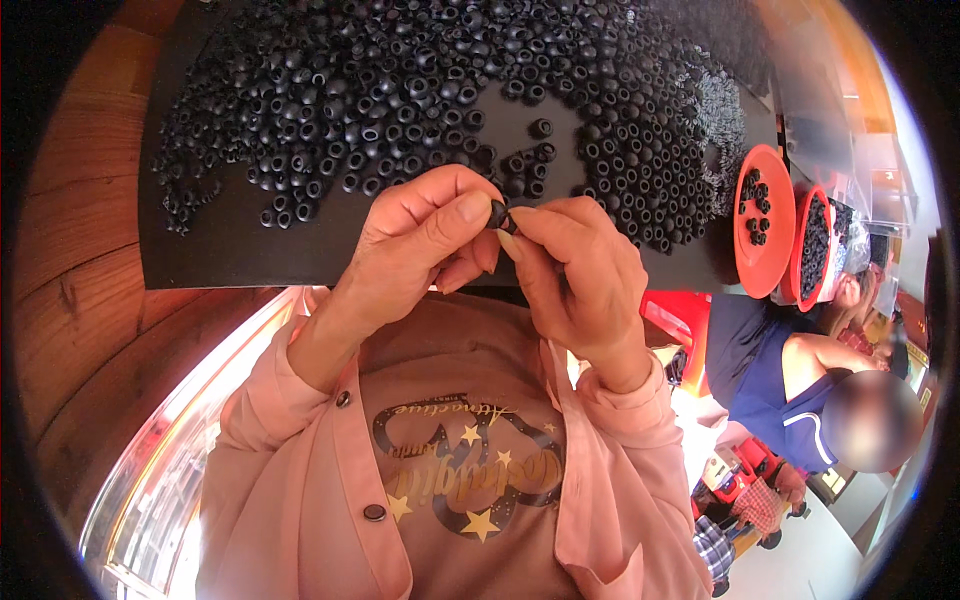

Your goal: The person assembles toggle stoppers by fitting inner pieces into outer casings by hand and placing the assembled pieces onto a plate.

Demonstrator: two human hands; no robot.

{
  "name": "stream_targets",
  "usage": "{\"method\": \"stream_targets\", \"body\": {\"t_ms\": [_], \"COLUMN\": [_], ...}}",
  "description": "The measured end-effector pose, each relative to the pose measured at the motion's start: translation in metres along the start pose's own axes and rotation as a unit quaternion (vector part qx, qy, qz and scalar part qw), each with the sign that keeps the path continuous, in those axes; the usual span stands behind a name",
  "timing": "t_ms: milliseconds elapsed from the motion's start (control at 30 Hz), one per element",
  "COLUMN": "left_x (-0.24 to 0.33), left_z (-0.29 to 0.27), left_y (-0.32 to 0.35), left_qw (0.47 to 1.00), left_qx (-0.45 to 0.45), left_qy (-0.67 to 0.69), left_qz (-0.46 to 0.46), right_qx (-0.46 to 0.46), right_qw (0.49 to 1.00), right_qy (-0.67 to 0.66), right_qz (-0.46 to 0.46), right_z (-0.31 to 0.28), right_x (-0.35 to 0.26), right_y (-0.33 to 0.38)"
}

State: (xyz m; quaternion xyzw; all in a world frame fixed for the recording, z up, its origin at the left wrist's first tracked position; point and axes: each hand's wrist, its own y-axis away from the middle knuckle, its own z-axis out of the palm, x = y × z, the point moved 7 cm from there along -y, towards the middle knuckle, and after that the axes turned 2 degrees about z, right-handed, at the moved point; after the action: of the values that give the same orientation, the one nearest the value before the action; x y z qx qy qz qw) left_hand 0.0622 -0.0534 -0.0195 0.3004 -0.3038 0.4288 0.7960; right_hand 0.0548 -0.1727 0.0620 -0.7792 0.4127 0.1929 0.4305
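Observation:
Between my hands, just over the near edge of the dark tabletop, is a small black ring-shaped part (498, 214). My left hand (425, 235) pinches it between thumb and forefinger. From the other side, the thumb and forefinger of my right hand (578, 262) close on a tiny dark piece (507, 222) at the ring-shaped part; its kind is too small to make out. Beyond my fingers, a few loose black ring-shaped parts (528, 165) lie in a small group, with a great heap of similar ones (380, 90) spread behind them.
Small silvery metal pieces (722, 110) lie at the heap's right. An orange-red plate (765, 270) with several black parts stands at the right, beside a red bowl (808, 295) of small dark pieces. A person in dark blue clothes (765, 390) sits at the right. Wooden planks (75, 210) are at the left.

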Motion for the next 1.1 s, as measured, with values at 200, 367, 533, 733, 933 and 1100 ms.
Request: {"method": "stream_targets", "body": {"t_ms": [200,367,533,733,933,1100], "left_x": [0.003,0.003,0.003,0.001,0.001,-0.002], "left_z": [0.001,0.002,0.002,0.0,-0.001,-0.008], "left_y": [0.001,0.0,0.0,0.001,0.003,0.003], "left_qw": [1.0,1.0,1.0,1.0,0.999,0.999], "left_qx": [-0.023,-0.014,-0.016,-0.016,-0.025,-0.03], "left_qy": [0.011,0.002,0.007,0.017,-0.029,0.019], "left_qz": [-0.001,-0.015,-0.009,-0.015,-0.002,-0.027], "right_qx": [-0.016,-0.024,-0.022,-0.099,-0.171,-0.169], "right_qw": [0.998,0.996,0.997,0.986,0.955,0.975], "right_qy": [0.043,0.034,0.017,-0.1,-0.214,-0.142], "right_qz": [-0.051,-0.077,-0.066,0.085,0.111,0.015], "right_z": [0.002,0.001,0.002,0.001,0.009,0.009], "right_x": [-0.003,-0.002,-0.002,0.01,0.018,0.004], "right_y": [0.001,0.002,0.0,-0.008,-0.016,-0.016]}}
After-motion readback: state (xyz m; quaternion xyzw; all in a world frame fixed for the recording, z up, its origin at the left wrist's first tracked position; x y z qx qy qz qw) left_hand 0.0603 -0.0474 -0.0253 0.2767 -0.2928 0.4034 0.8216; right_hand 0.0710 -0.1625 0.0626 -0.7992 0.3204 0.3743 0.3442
